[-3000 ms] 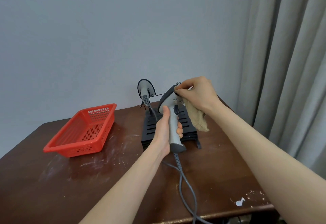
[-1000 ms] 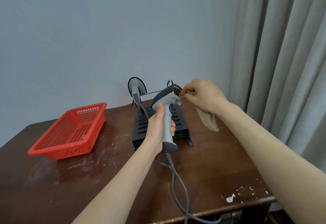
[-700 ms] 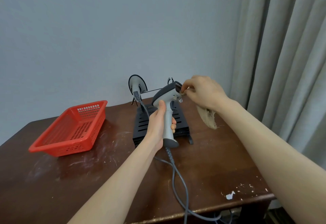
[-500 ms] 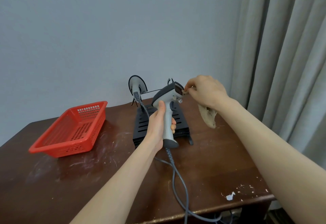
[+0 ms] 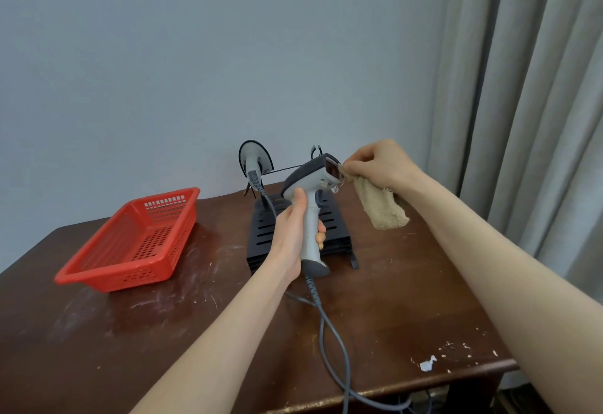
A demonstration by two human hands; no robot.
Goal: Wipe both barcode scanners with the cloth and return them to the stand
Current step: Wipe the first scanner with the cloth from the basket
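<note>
Dark wood counter (image 5: pixel 391 315): cable (image 5: pixel 329 332) drops off the near edge, end unseen. Left hand (image 5: pixel 292 234) grips the handle of the first scanner (image 5: pixel 306 173), above the stand (image 5: pixel 261 237). Right hand (image 5: pixel 381 165) pinches the cloth (image 5: pixel 380 208), now moved from head side to scan window; wipe likely near done. Second scanner (image 5: pixel 254 159) at the far edge, mount unclear.

Glossy grey plastic scanner (image 5: pixel 308 185), rough beige terry cloth (image 5: pixel 381 206), scuffed dark wood table (image 5: pixel 163 332), red plastic basket (image 5: pixel 137 240).
</note>
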